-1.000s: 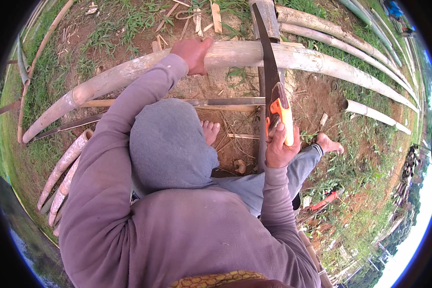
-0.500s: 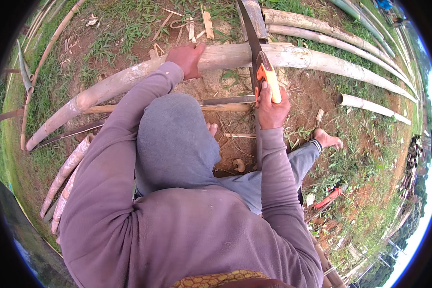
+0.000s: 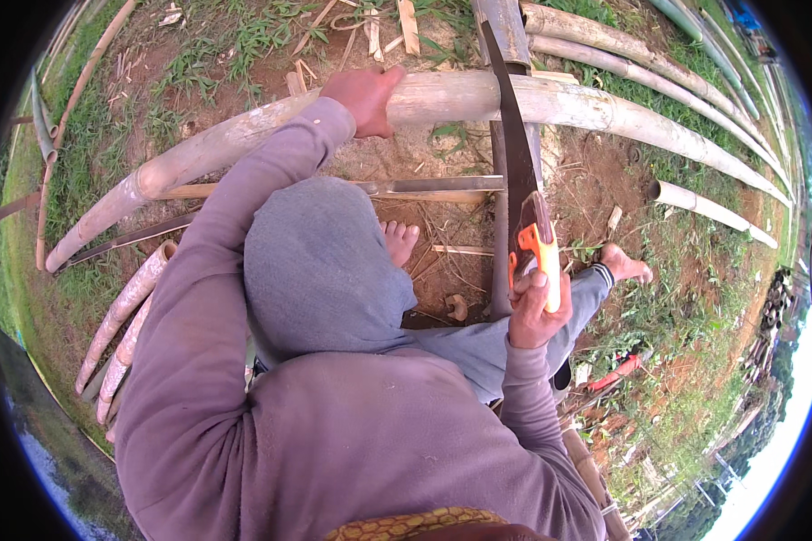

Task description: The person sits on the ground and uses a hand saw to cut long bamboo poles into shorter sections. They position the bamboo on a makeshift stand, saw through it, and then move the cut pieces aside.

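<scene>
A long pale bamboo pole (image 3: pixel 447 96) lies crosswise before me, over a support pole (image 3: pixel 503 32) that runs away from me. My left hand (image 3: pixel 363 99) is closed around the bamboo, left of the support. In my right hand (image 3: pixel 541 308) is the orange and cream handle of a hand saw (image 3: pixel 520 149), held low near my right knee. The saw's dark blade points away from me and crosses the bamboo beside the support. Whether its teeth sit in a cut I cannot tell.
More bamboo poles (image 3: pixel 595 59) lie at the far right, with a shorter length (image 3: pixel 713 209) nearer. Bamboo pieces (image 3: pixel 126 316) rest by my left side. A long flat blade (image 3: pixel 438 184) lies beyond my bare foot (image 3: pixel 400 242). A red object (image 3: pixel 615 371) is on the ground at right.
My right hand has drawn the saw back toward me, so more of the blade shows on my side of the bamboo. The left hand keeps its grip on the pole.
</scene>
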`<action>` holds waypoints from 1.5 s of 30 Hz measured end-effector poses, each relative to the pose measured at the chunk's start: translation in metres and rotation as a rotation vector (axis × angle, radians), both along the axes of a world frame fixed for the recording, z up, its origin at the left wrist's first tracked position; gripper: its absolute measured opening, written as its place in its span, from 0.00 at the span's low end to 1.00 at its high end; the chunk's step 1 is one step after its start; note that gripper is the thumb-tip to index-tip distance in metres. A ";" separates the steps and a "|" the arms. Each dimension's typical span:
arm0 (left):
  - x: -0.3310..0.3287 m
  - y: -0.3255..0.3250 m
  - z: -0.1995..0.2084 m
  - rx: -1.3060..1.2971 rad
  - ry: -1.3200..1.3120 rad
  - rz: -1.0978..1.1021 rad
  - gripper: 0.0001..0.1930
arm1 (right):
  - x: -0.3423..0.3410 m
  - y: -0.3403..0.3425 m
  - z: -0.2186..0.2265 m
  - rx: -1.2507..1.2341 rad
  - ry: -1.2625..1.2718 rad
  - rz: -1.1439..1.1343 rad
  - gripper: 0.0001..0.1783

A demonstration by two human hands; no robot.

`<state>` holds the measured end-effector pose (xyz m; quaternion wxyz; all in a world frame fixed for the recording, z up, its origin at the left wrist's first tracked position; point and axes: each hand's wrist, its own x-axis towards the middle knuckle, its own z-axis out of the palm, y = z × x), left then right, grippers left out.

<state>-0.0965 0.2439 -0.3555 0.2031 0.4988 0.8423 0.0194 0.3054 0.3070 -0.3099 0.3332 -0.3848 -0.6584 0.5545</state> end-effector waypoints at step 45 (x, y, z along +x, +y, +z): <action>0.014 0.005 0.002 0.079 0.069 0.011 0.48 | -0.099 0.063 -0.026 -0.011 0.011 -0.013 0.09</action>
